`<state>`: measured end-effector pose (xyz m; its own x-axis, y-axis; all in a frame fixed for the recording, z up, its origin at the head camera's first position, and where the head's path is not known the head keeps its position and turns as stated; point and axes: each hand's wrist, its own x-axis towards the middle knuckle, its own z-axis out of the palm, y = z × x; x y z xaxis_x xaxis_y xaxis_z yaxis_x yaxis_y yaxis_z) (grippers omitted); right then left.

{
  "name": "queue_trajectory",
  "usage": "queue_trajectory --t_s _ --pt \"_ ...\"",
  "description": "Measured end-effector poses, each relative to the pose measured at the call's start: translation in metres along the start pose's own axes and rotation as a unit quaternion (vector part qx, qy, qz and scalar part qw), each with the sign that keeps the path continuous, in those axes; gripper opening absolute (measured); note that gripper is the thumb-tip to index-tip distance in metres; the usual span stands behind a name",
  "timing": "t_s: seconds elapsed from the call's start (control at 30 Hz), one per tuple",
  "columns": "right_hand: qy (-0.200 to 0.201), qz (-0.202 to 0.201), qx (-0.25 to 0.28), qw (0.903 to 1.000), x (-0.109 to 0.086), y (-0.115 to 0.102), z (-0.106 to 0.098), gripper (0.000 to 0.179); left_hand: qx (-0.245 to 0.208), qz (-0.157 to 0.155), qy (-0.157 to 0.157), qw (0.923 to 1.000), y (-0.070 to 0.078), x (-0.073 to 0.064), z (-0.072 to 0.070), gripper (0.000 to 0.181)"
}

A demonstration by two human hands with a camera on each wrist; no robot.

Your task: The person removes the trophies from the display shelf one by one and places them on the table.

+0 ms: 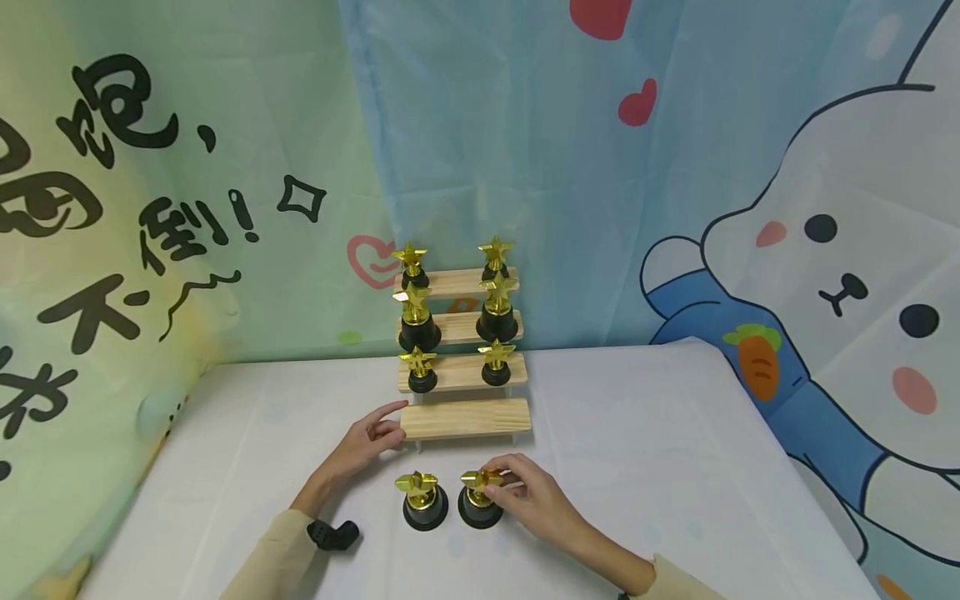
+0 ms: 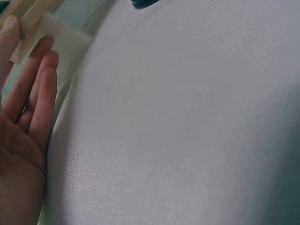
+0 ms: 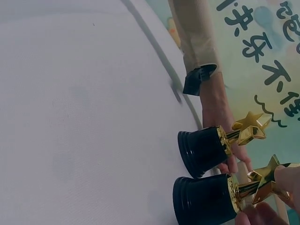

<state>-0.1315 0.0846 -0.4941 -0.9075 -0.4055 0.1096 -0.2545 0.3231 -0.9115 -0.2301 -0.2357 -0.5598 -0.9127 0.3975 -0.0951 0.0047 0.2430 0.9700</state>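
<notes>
My right hand (image 1: pixel 536 496) pinches the gold star top of a small trophy (image 1: pixel 480 510) with a black base, at the front of the white table. Close to its left, a matching trophy (image 1: pixel 424 510) stands upright; both appear side by side in the right wrist view. At the left end of the lowest wooden shelf board (image 1: pixel 465 419), my left hand (image 1: pixel 363 440) touches the edge with its fingers (image 2: pixel 42 103) held straight. Star trophies stand in pairs on the three upper boards, among them one trophy (image 1: pixel 496 364) at the right of the third board.
The stepped wooden rack stands at the table's back edge, against a printed cloth backdrop (image 1: pixel 510 125). A clear support (image 2: pixel 70 40) shows under a board in the left wrist view. White cloth (image 1: pixel 637 467) covers the table.
</notes>
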Motion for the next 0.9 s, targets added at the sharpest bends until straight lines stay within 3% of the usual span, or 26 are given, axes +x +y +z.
queue_trajectory --t_s 0.47,0.77,0.9 --pt "0.009 0.002 -0.039 0.9992 0.001 0.006 0.003 0.022 0.002 -0.002 0.006 1.0000 0.001 -0.001 0.000 0.061" --pt "0.017 -0.036 -0.068 0.9968 0.001 0.012 0.002 0.021 -0.005 -0.001 0.004 1.0000 0.001 -0.002 -0.002 0.061" --pt "0.015 -0.030 -0.072 0.9968 0.001 0.013 0.003 0.022 0.000 -0.006 0.008 1.0000 0.001 -0.001 -0.001 0.062"
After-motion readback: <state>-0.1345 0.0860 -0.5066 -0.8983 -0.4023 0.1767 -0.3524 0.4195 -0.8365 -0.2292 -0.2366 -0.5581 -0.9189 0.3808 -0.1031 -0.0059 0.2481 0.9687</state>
